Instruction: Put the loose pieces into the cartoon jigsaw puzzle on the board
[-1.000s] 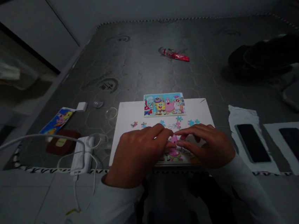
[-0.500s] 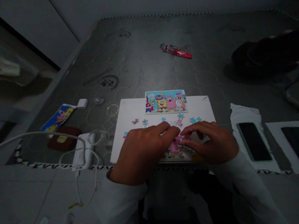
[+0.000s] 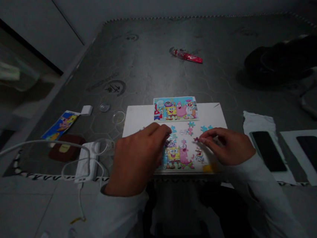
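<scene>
A partly joined cartoon jigsaw puzzle (image 3: 176, 156) lies near the front edge of a white board (image 3: 217, 115). My right hand (image 3: 230, 145) is closed, with thumb and forefinger pinching a small dark pink puzzle piece (image 3: 196, 139) just right of the pink figure. My left hand (image 3: 140, 160) is bent over the puzzle's upper left, fingers together; its tips are partly hidden, so whatever they may hold cannot be made out. Loose blue and pink puzzle pieces (image 3: 192, 124) lie above the joined part. A picture card (image 3: 176, 109) rests along the board's far edge.
Left of the board are a white power strip (image 3: 87, 161) with cables, a brown case (image 3: 66, 147), a colourful packet (image 3: 61, 125) and clear round lids (image 3: 118, 117). To the right lie two phones (image 3: 268, 151). A red package (image 3: 187, 55) lies farther back.
My hands have moved apart, the left going left and the right slightly right, uncovering the pink figure. A puzzle piece now shows between my right fingertips.
</scene>
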`<state>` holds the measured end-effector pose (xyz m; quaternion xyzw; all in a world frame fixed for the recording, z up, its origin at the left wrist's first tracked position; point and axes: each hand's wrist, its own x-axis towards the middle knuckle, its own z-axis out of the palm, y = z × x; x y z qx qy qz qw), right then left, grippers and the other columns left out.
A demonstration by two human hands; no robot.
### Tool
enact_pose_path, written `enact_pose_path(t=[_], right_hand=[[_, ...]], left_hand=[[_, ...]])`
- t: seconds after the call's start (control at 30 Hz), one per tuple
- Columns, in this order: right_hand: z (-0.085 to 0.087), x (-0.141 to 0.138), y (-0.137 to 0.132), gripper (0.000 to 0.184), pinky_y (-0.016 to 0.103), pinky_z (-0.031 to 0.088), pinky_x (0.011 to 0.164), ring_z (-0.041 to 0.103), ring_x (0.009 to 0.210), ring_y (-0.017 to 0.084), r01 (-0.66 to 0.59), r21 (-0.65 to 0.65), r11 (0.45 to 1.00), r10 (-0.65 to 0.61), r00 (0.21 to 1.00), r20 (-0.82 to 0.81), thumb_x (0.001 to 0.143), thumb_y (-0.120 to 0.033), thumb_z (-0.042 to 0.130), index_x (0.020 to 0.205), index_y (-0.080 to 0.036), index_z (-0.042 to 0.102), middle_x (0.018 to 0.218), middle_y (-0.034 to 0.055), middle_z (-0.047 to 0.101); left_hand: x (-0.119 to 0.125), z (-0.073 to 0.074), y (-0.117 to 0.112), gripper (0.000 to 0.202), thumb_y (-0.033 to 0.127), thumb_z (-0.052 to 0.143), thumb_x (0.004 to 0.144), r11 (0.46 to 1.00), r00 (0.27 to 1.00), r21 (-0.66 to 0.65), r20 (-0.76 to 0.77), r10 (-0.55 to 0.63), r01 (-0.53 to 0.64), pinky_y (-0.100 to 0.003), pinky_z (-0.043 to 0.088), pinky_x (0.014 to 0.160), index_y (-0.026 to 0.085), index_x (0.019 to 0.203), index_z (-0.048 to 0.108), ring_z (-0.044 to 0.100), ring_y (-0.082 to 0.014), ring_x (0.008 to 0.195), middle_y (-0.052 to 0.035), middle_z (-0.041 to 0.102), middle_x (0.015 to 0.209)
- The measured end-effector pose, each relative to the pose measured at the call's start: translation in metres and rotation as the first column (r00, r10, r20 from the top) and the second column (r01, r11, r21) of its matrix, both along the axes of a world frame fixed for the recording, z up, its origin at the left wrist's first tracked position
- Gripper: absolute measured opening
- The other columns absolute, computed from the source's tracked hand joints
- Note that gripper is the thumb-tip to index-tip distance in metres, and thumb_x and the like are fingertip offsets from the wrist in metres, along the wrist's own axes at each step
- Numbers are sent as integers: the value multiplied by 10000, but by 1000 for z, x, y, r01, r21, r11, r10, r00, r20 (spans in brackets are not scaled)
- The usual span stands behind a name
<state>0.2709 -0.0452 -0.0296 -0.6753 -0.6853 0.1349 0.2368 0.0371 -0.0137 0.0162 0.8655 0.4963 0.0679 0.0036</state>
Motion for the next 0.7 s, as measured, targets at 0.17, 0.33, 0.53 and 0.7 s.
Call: enact_pose_path(t=[0.17, 0.33, 0.53, 0.7], right_hand=[[-8, 3, 1, 223, 275, 401, 580, 623, 632, 159, 80, -74, 994, -78, 996, 33, 833, -436, 624, 800, -246, 736, 752, 2, 722], [-16, 7, 3, 304, 294, 382, 560, 623, 635, 182, 148, -142, 979, -137, 987, 85, 824, -518, 594, 819, -247, 731, 772, 15, 722], [-18, 9, 3, 288, 293, 370, 553, 624, 626, 189, 141, -153, 978, -129, 988, 84, 820, -498, 577, 846, -239, 700, 717, 10, 684], [-12, 4, 1, 322, 313, 367, 525, 624, 604, 228, 182, -131, 975, -162, 975, 150, 839, -529, 534, 876, -250, 689, 679, 22, 667]], left_hand=[[-16, 0, 4, 186, 355, 504, 949, 962, 960, -14, 52, 275, -274, -291, 363, 575, 299, 1038, 657, 681, -208, 781, 14, 740, 976], [-38, -4, 11, 238, 424, 508, 923, 865, 870, -92, -44, 492, -493, -318, 375, 569, 321, 1042, 687, 678, -259, 772, -18, 746, 924], [-50, -7, 13, 244, 414, 539, 896, 794, 813, -178, -88, 576, -582, -338, 440, 628, 325, 1061, 696, 678, -269, 835, -13, 750, 980], [-53, -7, 10, 240, 389, 525, 900, 778, 827, -295, -87, 556, -554, -346, 466, 693, 300, 1044, 695, 681, -259, 912, -24, 752, 1029]])
